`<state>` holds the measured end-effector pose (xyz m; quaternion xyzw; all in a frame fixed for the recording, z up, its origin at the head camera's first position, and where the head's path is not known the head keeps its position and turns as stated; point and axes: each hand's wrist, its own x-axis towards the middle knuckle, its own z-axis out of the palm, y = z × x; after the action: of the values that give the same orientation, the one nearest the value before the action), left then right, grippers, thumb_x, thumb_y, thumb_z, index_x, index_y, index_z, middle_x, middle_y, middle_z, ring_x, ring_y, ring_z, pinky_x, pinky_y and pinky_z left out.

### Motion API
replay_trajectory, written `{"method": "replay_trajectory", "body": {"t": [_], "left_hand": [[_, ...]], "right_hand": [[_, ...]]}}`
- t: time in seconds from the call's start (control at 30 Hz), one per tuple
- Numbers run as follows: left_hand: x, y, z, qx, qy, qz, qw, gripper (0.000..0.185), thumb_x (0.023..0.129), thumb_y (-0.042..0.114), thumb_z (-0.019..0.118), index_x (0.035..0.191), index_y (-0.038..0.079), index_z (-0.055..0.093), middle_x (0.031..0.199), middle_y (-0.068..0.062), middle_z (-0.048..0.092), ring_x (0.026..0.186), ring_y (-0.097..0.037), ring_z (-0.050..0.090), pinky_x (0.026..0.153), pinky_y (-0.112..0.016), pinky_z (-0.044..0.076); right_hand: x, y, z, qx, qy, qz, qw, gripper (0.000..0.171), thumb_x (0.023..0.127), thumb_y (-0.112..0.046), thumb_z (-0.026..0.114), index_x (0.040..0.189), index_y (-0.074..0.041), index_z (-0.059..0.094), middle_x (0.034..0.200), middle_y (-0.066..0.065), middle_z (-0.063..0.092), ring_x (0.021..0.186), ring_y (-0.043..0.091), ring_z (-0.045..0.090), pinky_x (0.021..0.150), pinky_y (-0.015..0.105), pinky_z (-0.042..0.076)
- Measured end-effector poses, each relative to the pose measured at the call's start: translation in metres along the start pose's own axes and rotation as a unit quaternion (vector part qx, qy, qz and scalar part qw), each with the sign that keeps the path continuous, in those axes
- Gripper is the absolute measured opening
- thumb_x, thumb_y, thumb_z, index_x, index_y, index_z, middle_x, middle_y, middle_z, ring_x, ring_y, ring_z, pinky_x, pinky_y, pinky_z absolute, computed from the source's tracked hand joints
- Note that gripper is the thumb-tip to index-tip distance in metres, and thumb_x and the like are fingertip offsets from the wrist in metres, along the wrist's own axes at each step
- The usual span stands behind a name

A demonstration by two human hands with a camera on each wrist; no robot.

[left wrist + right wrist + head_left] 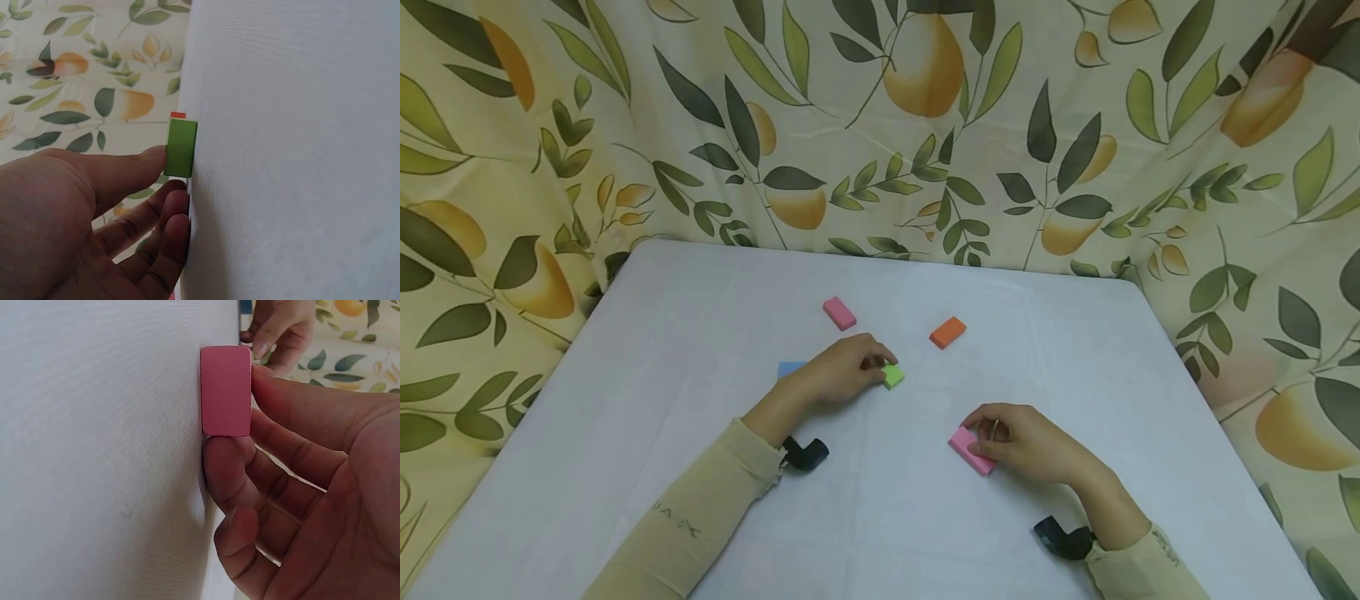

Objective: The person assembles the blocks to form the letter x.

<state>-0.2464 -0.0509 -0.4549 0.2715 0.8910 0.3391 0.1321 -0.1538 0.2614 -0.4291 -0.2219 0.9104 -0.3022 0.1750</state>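
My left hand [877,372] lies at mid-table, its curled fingertips on a small green block [893,377]. In the left wrist view the thumb of this left hand [170,177] presses the green block [181,148] while the fingers curl just beside it. My right hand [982,442] pinches a pink block [967,451] that lies flat nearer the front. In the right wrist view the right hand [249,425] has its thumb along one long side of the pink block [225,389] and a finger at its end.
A second pink block [838,313] and an orange block [947,332] lie farther back on the white table [685,333]. A blue block [789,368] peeks out behind my left hand. Leaf-patterned cloth [880,125] surrounds the table.
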Motion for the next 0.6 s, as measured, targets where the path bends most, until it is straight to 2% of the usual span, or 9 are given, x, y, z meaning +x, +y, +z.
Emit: {"method": "replay_trajectory", "body": {"t": [0.6], "left_hand": [[-0.0013,0.003,-0.0016,0.0,-0.003,-0.007,1.0,0.024,0.096,0.024,0.06,0.119,0.029,0.065,0.105,0.009,0.057,0.094,-0.011,0.053,0.087,-0.029,0.045]], "right_hand": [[0.0017,0.0007,0.0006,-0.006,0.008,-0.007,1.0,0.022,0.089,-0.027,0.07,0.11,-0.025,0.064,0.087,-0.009,0.059,0.074,0.008,0.055,0.067,0.022,0.047]]}}
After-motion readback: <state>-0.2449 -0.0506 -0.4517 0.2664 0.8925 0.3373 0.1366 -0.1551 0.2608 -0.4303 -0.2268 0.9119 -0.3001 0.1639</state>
